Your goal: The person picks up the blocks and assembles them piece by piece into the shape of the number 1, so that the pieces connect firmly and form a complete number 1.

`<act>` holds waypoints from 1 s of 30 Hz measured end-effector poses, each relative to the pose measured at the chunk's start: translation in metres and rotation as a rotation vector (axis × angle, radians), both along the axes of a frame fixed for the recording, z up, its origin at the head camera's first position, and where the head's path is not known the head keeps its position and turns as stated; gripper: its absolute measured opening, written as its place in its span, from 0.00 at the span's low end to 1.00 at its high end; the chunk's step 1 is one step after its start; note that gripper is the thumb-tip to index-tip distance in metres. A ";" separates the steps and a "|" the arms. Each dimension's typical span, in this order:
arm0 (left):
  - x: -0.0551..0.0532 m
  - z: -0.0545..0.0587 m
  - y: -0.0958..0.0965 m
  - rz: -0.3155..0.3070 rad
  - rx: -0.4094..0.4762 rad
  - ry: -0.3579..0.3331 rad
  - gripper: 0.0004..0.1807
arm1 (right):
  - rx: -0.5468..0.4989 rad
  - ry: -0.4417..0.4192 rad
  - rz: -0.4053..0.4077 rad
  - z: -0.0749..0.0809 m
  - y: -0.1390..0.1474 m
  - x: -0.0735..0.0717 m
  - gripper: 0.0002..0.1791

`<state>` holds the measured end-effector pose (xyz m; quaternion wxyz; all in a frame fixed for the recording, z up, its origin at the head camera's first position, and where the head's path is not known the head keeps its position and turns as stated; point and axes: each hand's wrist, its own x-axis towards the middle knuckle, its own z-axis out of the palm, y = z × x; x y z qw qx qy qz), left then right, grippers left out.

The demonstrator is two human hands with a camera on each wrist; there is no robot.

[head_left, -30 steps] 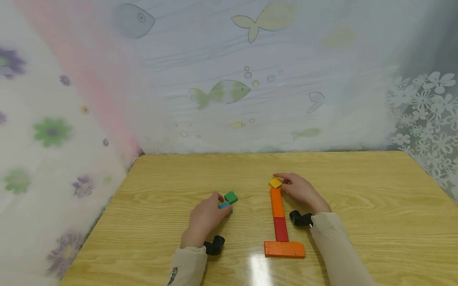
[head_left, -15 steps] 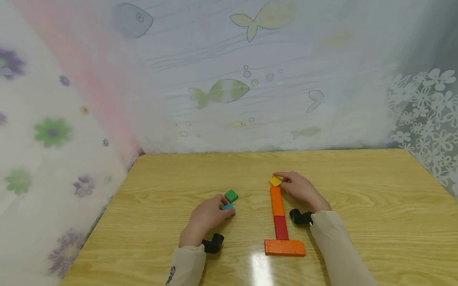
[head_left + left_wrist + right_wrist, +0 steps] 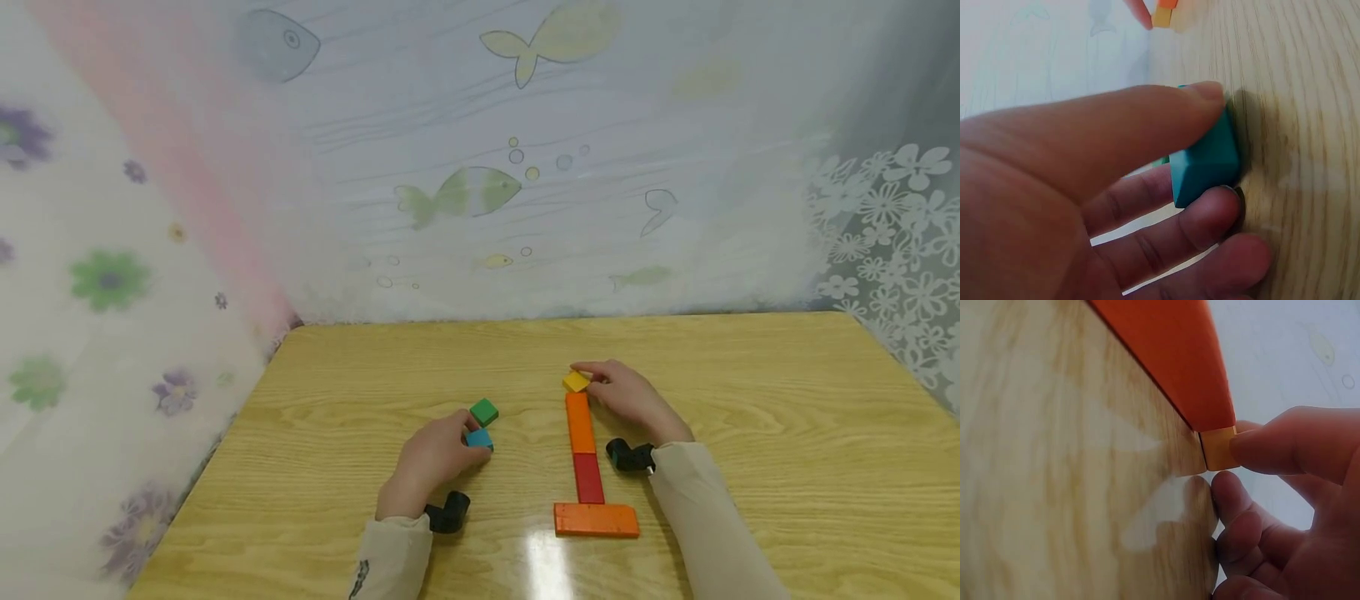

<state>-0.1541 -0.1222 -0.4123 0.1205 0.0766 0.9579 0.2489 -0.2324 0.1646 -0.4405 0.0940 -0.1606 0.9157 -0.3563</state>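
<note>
My left hand [image 3: 435, 457] pinches a small blue block [image 3: 479, 439] between thumb and fingers. In the left wrist view that block [image 3: 1210, 156] shows teal, with the thumb lying across it and the fingertips at its other side. Just beyond it, a green block [image 3: 484, 412] lies on the table. My right hand [image 3: 628, 395] holds a small yellow block [image 3: 576, 382] between thumb and index finger. This yellow block [image 3: 1217, 449] sits at the far end of a long orange block [image 3: 580, 423], and the other fingertips rest close to the tabletop.
A red block [image 3: 588, 478] continues the line toward me and meets a wide orange block [image 3: 596, 520] laid crosswise. The wooden table [image 3: 360, 367] backs onto a wall [image 3: 450, 283] printed with fish. Black cameras sit at both wrists.
My left hand has shifted slightly right with the blue block, which has turned and shows more of its top. The right hand keeps its place at the yellow block.
</note>
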 end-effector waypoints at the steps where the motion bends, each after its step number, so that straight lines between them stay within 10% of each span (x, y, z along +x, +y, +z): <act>1: 0.000 0.000 0.000 0.007 -0.002 0.001 0.19 | -0.004 -0.001 0.004 0.000 0.000 0.000 0.22; 20: 0.000 -0.001 0.008 0.028 0.034 -0.037 0.25 | -0.012 0.044 0.034 0.000 0.000 0.002 0.20; 30: 0.000 0.000 0.018 -0.033 0.097 0.051 0.21 | -0.002 0.017 0.025 0.003 0.001 0.003 0.23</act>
